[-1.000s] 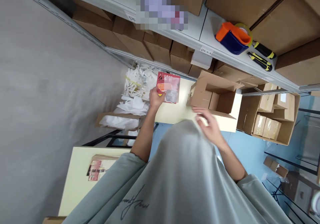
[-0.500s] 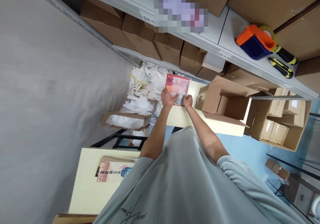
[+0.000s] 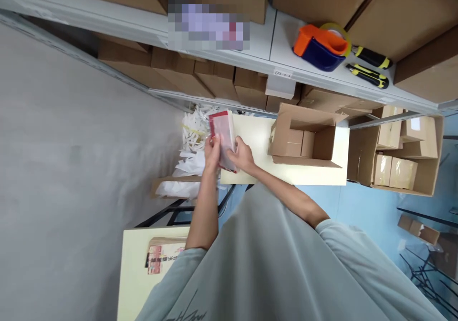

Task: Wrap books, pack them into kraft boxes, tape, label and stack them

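A red and pale book [image 3: 222, 135] is held up in both hands over the left end of a cream table [image 3: 250, 125]. It is turned so that its white page edge shows on the right. My left hand [image 3: 212, 153] grips its left side, thumb on the cover. On the lower right side, my right hand [image 3: 243, 155] has its fingers closed round the edge. An open cardboard box [image 3: 282, 139] stands on the table to the right of my hands, its flaps spread.
White shredded paper [image 3: 195, 132] fills the space left of the table. Above runs a shelf [image 3: 286, 35] bearing cartons, a tape dispenser [image 3: 318, 49] and a box cutter [image 3: 368, 75]. A large carton [image 3: 363, 168] with smaller boxes stands right; stacked papers [image 3: 168, 254] lie on a lower-left table.
The book has been turned from its front cover facing me to a view showing its page edge. Both hands have shifted left with it, and the camera view has moved.
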Motion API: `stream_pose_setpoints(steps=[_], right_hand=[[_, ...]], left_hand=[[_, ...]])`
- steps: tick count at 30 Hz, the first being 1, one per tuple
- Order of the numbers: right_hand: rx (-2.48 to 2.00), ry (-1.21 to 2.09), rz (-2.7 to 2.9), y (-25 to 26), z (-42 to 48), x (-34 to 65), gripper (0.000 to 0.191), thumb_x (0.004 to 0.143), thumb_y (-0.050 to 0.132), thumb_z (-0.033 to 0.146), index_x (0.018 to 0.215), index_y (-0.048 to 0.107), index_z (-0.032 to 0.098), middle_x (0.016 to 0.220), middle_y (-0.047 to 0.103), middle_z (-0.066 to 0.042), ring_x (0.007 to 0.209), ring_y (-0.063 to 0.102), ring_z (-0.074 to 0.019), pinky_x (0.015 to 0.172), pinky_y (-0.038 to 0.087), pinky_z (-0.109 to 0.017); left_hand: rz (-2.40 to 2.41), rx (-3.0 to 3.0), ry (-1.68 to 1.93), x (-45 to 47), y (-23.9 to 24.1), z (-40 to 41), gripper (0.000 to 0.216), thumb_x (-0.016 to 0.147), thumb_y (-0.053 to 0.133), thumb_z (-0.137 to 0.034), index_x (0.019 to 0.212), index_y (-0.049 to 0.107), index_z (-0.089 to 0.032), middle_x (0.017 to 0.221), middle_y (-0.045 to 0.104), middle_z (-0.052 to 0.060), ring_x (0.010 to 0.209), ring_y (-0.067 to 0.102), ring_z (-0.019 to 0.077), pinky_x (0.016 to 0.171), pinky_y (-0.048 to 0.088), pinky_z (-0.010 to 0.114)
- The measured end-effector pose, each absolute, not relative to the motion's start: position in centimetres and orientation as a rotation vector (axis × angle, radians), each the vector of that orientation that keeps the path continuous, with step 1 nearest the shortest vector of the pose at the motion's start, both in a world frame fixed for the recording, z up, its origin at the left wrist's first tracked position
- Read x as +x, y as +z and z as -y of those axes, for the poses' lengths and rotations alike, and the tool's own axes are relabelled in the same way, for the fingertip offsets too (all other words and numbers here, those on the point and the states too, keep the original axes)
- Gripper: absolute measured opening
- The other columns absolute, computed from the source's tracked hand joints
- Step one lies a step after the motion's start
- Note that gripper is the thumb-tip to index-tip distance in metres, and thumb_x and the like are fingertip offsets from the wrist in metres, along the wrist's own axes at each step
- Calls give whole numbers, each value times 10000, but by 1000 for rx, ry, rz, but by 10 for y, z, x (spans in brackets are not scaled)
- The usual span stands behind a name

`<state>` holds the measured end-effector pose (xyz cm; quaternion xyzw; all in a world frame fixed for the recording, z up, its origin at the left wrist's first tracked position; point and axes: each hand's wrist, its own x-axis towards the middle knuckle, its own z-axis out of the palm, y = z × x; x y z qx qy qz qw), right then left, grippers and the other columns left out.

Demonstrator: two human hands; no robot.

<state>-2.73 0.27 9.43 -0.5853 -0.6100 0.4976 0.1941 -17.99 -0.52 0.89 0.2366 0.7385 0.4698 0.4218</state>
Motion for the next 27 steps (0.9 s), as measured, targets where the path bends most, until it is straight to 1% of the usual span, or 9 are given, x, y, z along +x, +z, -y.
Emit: stream_pose_setpoints(steps=[5,8,10,13,16,20,22,25,27], right_hand=[[-1209,1560,1600,190,34,62,469,944,766,618,963,426,295,845,585,69,718,526,-149,683,452,-269],[-1033,1651,1461,219,37,114,566,903,840,726,1034,515,283,925,645,25,820,628,-172,719,545,-285],[-992,1649,1387,225,32,142,654,862,867,800,1122,571,278,1034,715,-27,958,709,-225,813,631,-343],[-1051,1574,1367,223,19,181,730,836,865,860,1193,613,275,1161,765,-75,1082,754,-283,945,680,-436],[-1125,1469,1466,217,4,221,750,862,838,876,1245,651,259,1237,790,-96,1147,766,-310,1016,675,-476],[-1292,1240,1782,206,-19,281,653,1146,457,791,1371,703,229,1328,819,-109,1327,749,-328,1206,595,-539],[-1415,1021,2017,197,-28,311,578,1225,366,608,1430,726,205,1454,792,-145,1555,634,-361,1365,452,-622],[-1502,675,2341,180,-28,350,403,1188,519,389,1361,802,159,1573,722,-205,1784,350,-407,1481,222,-712],[-1509,538,2407,168,-21,372,358,1154,578,323,1359,815,150,1601,689,-223,1820,262,-409,1488,228,-719]], left_hand=[[-1411,615,1427,-176,98,41,920,577,1020,-845,1231,773,-247,1271,852,83,1211,826,298,1030,694,349],[-1274,620,1343,-144,146,39,966,347,1105,-746,1115,800,-246,1107,878,67,1084,861,352,903,743,385],[-1230,631,1290,-110,171,30,952,300,1123,-665,1088,799,-240,1071,882,70,1031,867,380,878,759,435],[-1239,680,1202,-58,198,14,873,353,1136,-493,1107,794,-216,1107,885,97,997,867,394,873,763,489],[-1318,731,1199,-20,215,2,800,400,1112,-423,1090,771,-204,1119,879,105,988,864,372,863,757,482],[-1495,867,1256,-1,231,-17,710,445,1062,-365,1054,733,-204,1063,855,66,951,845,308,845,747,421],[-1600,1023,1288,3,241,-30,634,500,1043,-326,1040,731,-208,1046,839,49,966,830,298,876,745,421],[-1677,1337,1312,19,257,-49,581,589,1032,-316,1083,740,-224,1076,821,30,1068,808,316,986,731,449],[-1673,1555,1265,39,267,-59,598,651,1024,-357,1166,751,-224,1129,817,29,1135,795,327,1049,706,453]])
